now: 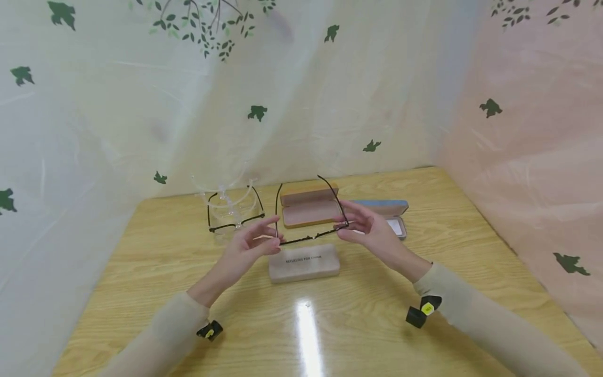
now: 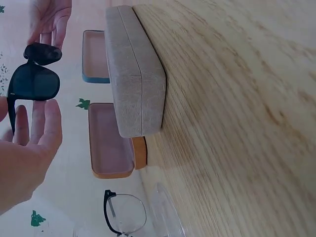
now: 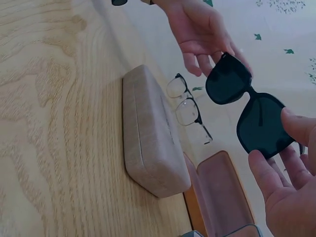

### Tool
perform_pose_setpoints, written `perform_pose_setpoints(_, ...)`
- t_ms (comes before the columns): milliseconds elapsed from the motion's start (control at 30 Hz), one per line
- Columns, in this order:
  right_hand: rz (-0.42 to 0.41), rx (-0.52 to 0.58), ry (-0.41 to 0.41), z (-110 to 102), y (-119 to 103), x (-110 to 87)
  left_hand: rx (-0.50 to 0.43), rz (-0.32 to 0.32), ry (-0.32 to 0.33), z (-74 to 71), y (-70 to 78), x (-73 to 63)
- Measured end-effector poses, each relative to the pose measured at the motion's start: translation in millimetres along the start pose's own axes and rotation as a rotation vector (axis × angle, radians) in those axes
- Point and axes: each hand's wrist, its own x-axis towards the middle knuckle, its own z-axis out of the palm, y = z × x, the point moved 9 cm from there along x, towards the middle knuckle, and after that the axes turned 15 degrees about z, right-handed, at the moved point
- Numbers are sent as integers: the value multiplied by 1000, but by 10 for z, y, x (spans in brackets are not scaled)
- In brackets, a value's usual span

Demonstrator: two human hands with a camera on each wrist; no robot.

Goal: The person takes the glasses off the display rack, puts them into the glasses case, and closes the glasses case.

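A pair of black sunglasses (image 1: 308,238) is held up in the air between both hands, temples unfolded and pointing away. My left hand (image 1: 247,243) pinches the left corner, its thumb toward the hinge and fingers under the dark lens (image 2: 34,81). At the other end my right hand (image 1: 372,233) grips the right corner, with the thumb on the near side of the lens (image 3: 261,126). Below the sunglasses a closed beige glasses case (image 1: 303,264) lies on the table, printed with dark lettering.
Behind stands an open orange case (image 1: 306,213) with a pink lining. An open blue case (image 1: 386,207) is to its right, partly hidden by the right hand. Half-rim eyeglasses (image 1: 237,224) rest on a clear stand (image 1: 225,198) at left. A printed curtain (image 1: 301,78) borders the wooden table (image 1: 367,324).
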Motion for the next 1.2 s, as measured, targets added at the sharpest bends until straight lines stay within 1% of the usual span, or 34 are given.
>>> perform_pose_setpoints(67,-1,-12,2,-5,15,-1,-46,-9,13,0,-27,15)
perform_pose_setpoints(133,-4,-4,-1,-6,25,0,-44,-19,16,-4,-47,25)
perform_pose_setpoints(300,-25,59,-17,11,23,3,-30,-22,-4,2,-63,27)
perform_pose_setpoints(400,-29,84,-25,30,22,5,-50,-30,-6,6,-65,13)
perform_pose_setpoints(567,2,85,-20,39,38,11,-40,-40,-20,18,-71,-3)
perform_pose_setpoints(833,18,131,-53,60,42,20,32,-10,3,0,-61,14)
perform_pose_setpoints(1067,39,127,-64,102,54,31,46,23,21,-36,-17,0)
perform_pose_setpoints(1200,58,127,-70,115,65,33,54,28,25,-39,-25,9)
